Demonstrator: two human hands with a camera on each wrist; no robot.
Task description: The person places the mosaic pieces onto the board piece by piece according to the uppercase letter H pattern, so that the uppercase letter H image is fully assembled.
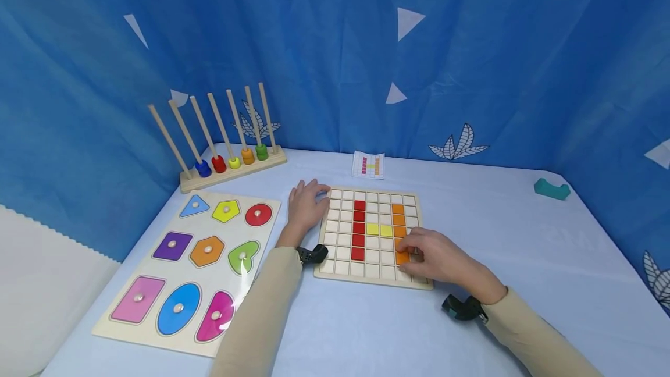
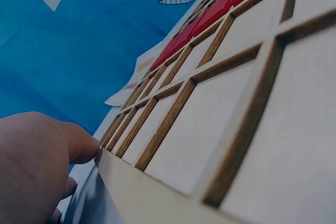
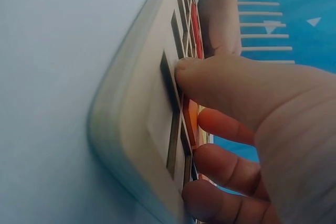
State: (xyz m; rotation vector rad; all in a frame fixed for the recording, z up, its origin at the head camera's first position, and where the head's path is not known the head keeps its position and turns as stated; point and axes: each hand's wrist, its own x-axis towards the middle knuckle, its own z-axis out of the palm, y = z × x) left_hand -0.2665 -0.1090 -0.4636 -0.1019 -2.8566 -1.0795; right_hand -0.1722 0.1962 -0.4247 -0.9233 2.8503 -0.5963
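Observation:
A wooden grid board lies flat on the table. A column of red tiles and a column of orange tiles sit in its cells, with two yellow tiles between them. At the upper left edge, my left hand touches the frame with its fingers and thumb loosely spread. My right hand is over the lower right of the board, fingers at the lowest orange tile. In the right wrist view the thumb and fingertips rest apart on the grid; the tile lies in its cell, not lifted.
Behind the board lies a small card printed with a coloured tile pattern. At left are a knobbed shape puzzle and a peg stand with coloured rings. A teal block lies far right. A blue curtain hangs behind.

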